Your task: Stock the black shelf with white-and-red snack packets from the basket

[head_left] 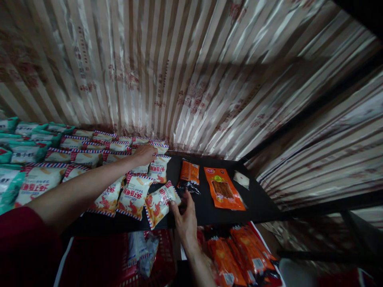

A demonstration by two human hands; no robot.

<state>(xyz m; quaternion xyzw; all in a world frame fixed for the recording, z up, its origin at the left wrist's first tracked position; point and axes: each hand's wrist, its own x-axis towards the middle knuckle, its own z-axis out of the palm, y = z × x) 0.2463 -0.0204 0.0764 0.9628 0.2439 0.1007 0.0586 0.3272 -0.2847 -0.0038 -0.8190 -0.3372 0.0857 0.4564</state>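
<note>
On a black shelf lie rows of white snack packets with red lettering and striped edges. My left hand rests over packets in the back part of these rows, its fingertips hidden or too dim to make out. At the front right end of the rows, one white packet lies tilted. My right hand is beside it, thumb at the packet's right edge and fingers apart, pointing up. Just beyond those fingers is an orange and black packet.
A flat orange packet and a small white item lie at the right. Green packets fill the far left. Below are a red basket and orange packets. A striped curtain hangs behind.
</note>
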